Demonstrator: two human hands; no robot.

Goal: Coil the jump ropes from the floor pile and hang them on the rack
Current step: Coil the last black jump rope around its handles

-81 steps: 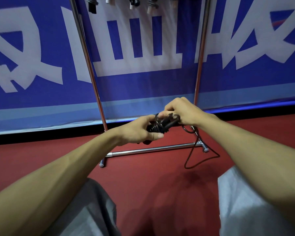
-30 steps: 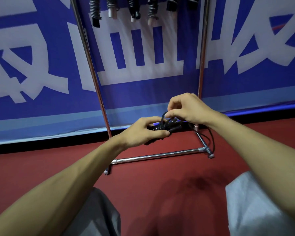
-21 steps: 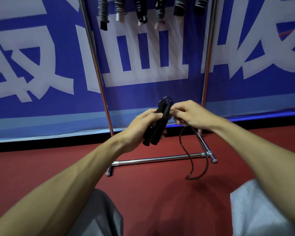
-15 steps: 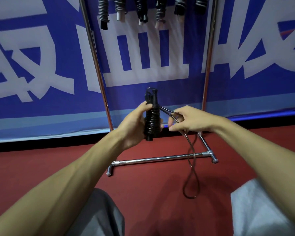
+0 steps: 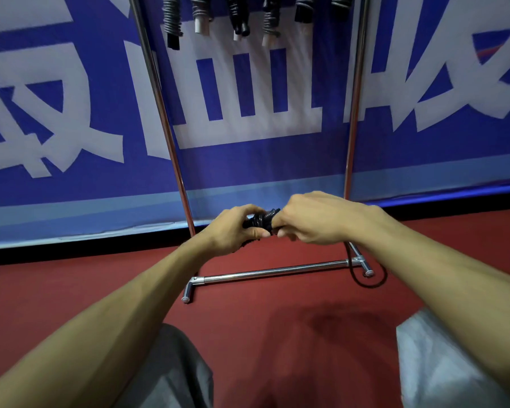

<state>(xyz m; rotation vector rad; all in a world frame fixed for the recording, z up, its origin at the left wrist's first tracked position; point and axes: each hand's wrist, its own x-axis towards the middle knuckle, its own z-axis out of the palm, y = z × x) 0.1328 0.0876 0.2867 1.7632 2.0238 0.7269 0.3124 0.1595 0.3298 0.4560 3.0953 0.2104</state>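
1. Our left hand (image 5: 233, 228) and right hand (image 5: 312, 219) both hold the black jump rope (image 5: 259, 220) in front of the rack (image 5: 271, 271).
2. Its loose end (image 5: 365, 281) hangs down near the floor (image 5: 277, 334).
3. Other ropes (image 5: 237, 16) hang up top; ours is not hung yet.

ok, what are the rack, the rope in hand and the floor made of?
Shiny silver tubular rack: polished metal, likely chromed steel; bright mirror-like highlights. Thin black jump rope: smooth, slightly glossy cord, probably PVC or rubber; hangs in a limp loop. Dark red floor: matte, no glare; carpet or sports mat, can't tell.
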